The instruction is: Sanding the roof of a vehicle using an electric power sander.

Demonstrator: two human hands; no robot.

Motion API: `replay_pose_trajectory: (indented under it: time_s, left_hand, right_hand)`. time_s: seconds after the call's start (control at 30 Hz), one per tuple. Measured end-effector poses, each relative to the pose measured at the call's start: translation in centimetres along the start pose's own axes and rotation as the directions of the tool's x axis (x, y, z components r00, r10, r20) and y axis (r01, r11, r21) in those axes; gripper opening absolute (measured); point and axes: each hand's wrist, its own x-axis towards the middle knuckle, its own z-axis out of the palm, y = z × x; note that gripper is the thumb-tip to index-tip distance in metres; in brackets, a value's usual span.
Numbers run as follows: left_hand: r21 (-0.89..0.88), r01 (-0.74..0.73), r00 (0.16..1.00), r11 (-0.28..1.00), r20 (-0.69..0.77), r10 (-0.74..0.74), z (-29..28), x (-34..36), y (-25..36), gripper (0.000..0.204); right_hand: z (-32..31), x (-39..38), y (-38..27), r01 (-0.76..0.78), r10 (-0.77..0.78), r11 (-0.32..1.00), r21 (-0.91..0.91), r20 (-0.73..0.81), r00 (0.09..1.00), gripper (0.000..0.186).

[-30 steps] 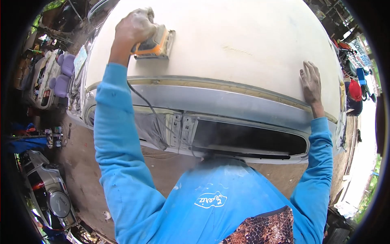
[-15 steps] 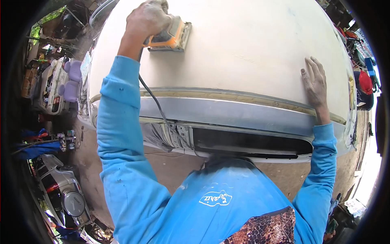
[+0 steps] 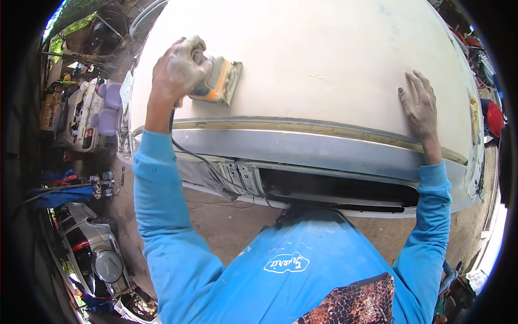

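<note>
My left hand (image 3: 183,67) is wrapped round the top of an orange and black electric sander (image 3: 218,81). Its square pad rests on a large cream-coloured vehicle roof panel (image 3: 291,48), near the left part of the side edge. From the sander a dark power cord (image 3: 195,155) hangs down over the roof edge. On the right side of the panel my right hand (image 3: 420,105) lies flat with fingers stretched out, holding nothing. Between the hands, faint scratch-like marks show on the surface. Part of the sander's grip is hidden under my left fingers.
Along the panel's near side runs a roof channel (image 3: 302,127), with a grey body strip and a dark window opening (image 3: 329,186) below. On the left stand a silver vehicle with a spare wheel cover (image 3: 109,265) and lilac seats (image 3: 109,110). A red item (image 3: 495,119) is at far right.
My left hand has drawn the sander nearer to me and slightly left across the panel. My right hand stays flat in about the same place. The whole view has shifted a little.
</note>
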Motion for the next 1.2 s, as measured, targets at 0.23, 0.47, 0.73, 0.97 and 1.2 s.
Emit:
replay_pose_trajectory:
  time_s: [0.23, 0.47, 0.73, 0.97, 1.2]
  left_hand:
    - [-0.011, -0.081, 0.997, 0.997, 0.002, 0.081, -0.6, -1.5, 3.8, 0.031]
    - [0.002, -0.109, 0.994, 0.994, -0.032, 0.109, 1.8, 6.9, 1.5, 0.039]
    - [0.011, -0.120, 0.991, 0.993, -0.056, 0.120, 3.2, 17.9, 1.1, 0.035]
    - [-0.040, -0.160, 0.987, 0.986, -0.024, 0.159, 3.2, 19.2, 1.2, 0.036]
    - [-0.037, -0.287, 0.958, 0.957, -0.036, 0.286, 2.5, 10.4, 2.8, 0.037]
  right_hand:
    - [0.2, 0.2, -0.6, -0.012, 0.012, 1.000, -0.026, 0.014, 1.000, 0.050]
    - [-0.1, 0.2, -0.6, -0.018, 0.017, 1.000, 0.005, 0.022, 1.000, 0.048]
    - [-0.3, 0.1, -0.8, -0.006, 0.006, 1.000, 0.023, 0.004, 1.000, 0.046]
    - [-0.7, 0.2, -1.0, -0.035, 0.033, 0.998, 0.054, 0.026, 0.999, 0.046]
    - [-0.2, 0.1, -0.9, -0.035, 0.035, 0.999, 0.029, 0.004, 0.999, 0.046]
